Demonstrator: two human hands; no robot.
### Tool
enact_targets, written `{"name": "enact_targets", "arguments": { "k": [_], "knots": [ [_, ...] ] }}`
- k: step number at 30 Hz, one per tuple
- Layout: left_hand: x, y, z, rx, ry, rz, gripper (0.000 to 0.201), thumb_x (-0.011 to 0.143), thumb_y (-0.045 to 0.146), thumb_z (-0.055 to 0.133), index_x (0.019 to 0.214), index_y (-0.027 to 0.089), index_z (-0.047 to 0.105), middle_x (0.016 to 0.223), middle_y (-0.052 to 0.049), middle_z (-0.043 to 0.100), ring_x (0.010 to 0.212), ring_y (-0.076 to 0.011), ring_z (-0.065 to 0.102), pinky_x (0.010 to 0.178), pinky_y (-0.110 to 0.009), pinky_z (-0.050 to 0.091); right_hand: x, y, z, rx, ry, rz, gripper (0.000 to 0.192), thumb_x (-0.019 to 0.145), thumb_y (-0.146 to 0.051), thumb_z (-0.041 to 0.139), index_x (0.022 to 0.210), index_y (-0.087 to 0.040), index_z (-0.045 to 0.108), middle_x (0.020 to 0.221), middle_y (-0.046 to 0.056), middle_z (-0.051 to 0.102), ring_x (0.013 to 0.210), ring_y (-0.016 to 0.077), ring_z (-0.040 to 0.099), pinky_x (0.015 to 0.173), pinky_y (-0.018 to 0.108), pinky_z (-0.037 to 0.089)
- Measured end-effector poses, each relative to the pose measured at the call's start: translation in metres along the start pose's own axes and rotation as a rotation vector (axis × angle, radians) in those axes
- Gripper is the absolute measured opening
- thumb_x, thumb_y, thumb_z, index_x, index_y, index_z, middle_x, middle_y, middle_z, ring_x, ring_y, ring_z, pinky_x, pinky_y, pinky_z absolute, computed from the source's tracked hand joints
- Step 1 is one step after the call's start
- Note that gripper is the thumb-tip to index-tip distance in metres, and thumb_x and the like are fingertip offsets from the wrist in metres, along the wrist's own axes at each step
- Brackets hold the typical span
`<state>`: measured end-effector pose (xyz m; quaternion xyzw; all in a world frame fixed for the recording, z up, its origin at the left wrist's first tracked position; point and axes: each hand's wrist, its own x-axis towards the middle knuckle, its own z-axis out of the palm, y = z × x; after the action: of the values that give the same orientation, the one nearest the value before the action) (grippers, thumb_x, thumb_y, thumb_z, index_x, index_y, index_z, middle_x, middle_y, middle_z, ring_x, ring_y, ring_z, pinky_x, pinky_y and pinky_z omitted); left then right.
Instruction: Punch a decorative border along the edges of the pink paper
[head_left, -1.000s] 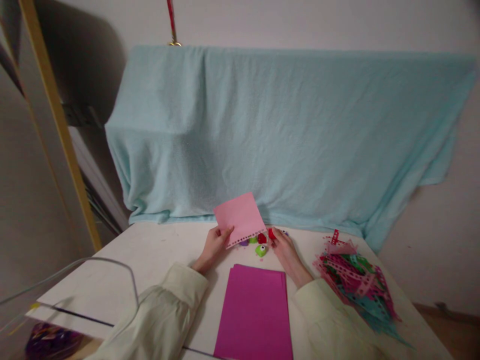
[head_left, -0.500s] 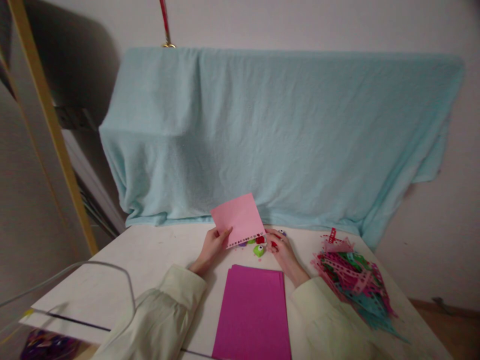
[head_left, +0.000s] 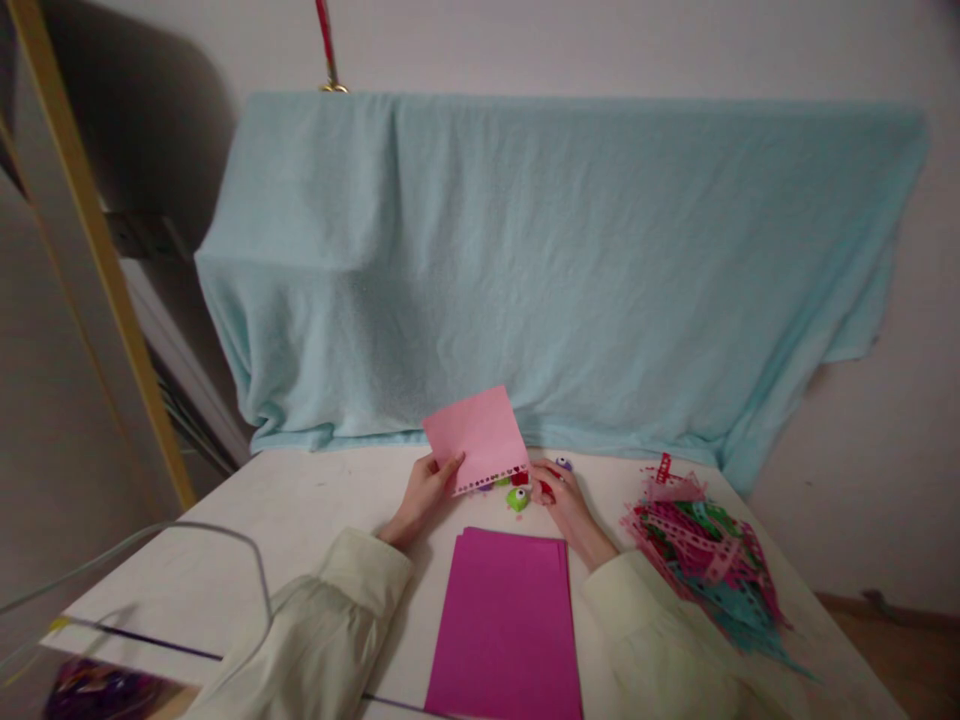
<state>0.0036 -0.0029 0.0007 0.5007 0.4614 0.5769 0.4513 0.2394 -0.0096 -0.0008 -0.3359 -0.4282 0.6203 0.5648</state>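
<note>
My left hand (head_left: pixel 427 492) pinches a sheet of pink paper (head_left: pixel 480 430) by its left side, thumb on top. A row of small punched holes runs along the sheet's near edge. At the paper's right corner, my right hand (head_left: pixel 559 490) is closed around a small red craft punch (head_left: pixel 551 481), mostly hidden by the fingers. Just below the punched edge lies a green craft punch (head_left: pixel 517 498) with a cartoon eye. Another red piece (head_left: pixel 520 478) shows beside it, and a purple one with an eye (head_left: pixel 563 464) sits behind my right hand.
A stack of magenta paper (head_left: pixel 506 625) lies in front of me on the white table (head_left: pixel 300 520). To the right is a heap of punched paper strips (head_left: pixel 712 560). A light blue cloth (head_left: pixel 562 270) hangs behind. A grey cable (head_left: pixel 217 528) curves at the left.
The pink sheet and both hands stay in nearly the same place. My view has shifted very slightly. Fingers of my right hand have moved a little at the paper's corner.
</note>
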Motion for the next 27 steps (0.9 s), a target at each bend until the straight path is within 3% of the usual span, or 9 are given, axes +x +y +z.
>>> {"name": "enact_targets", "arguments": {
  "k": [4, 10, 15, 27],
  "knots": [
    [0.0001, 0.0003, 0.0002, -0.025, 0.010, -0.014, 0.046, 0.068, 0.051, 0.072, 0.080, 0.007, 0.068, 0.073, -0.007, 0.065, 0.061, -0.0138, 0.052, 0.056, -0.023, 0.038, -0.0005, -0.0003, 0.0004, 0.007, -0.005, -0.002, 0.018, 0.071, -0.034, 0.073, 0.072, -0.018, 0.063, 0.049, -0.007, 0.043, 0.041, 0.0045, 0.025, 0.045, 0.025, 0.021],
    [0.0002, 0.0010, -0.0003, 0.003, 0.035, -0.005, 0.043, 0.067, 0.051, 0.072, 0.071, 0.008, 0.067, 0.063, -0.005, 0.062, 0.054, -0.0114, 0.047, 0.049, -0.022, 0.033, 0.0001, -0.0014, 0.0015, -0.014, -0.014, -0.024, 0.019, 0.072, -0.035, 0.073, 0.071, -0.019, 0.063, 0.047, -0.008, 0.041, 0.041, 0.0053, 0.025, 0.046, 0.026, 0.022],
    [0.0012, -0.0030, -0.0009, -0.015, 0.032, -0.008, 0.042, 0.069, 0.048, 0.071, 0.076, 0.007, 0.067, 0.067, -0.006, 0.063, 0.055, -0.0109, 0.048, 0.050, -0.021, 0.034, -0.0004, -0.0023, 0.0021, -0.013, -0.011, -0.026, 0.020, 0.071, -0.035, 0.073, 0.071, -0.018, 0.063, 0.047, -0.008, 0.041, 0.041, 0.0051, 0.025, 0.046, 0.026, 0.021],
    [0.0018, -0.0025, 0.0005, -0.041, 0.041, -0.047, 0.054, 0.064, 0.055, 0.073, 0.084, 0.005, 0.068, 0.075, -0.010, 0.067, 0.061, -0.0152, 0.054, 0.052, -0.023, 0.038, -0.0005, -0.0020, -0.0003, 0.007, -0.005, -0.026, 0.021, 0.070, -0.031, 0.072, 0.085, -0.020, 0.064, 0.048, -0.008, 0.044, 0.041, 0.0051, 0.025, 0.045, 0.025, 0.020]
  ]
}}
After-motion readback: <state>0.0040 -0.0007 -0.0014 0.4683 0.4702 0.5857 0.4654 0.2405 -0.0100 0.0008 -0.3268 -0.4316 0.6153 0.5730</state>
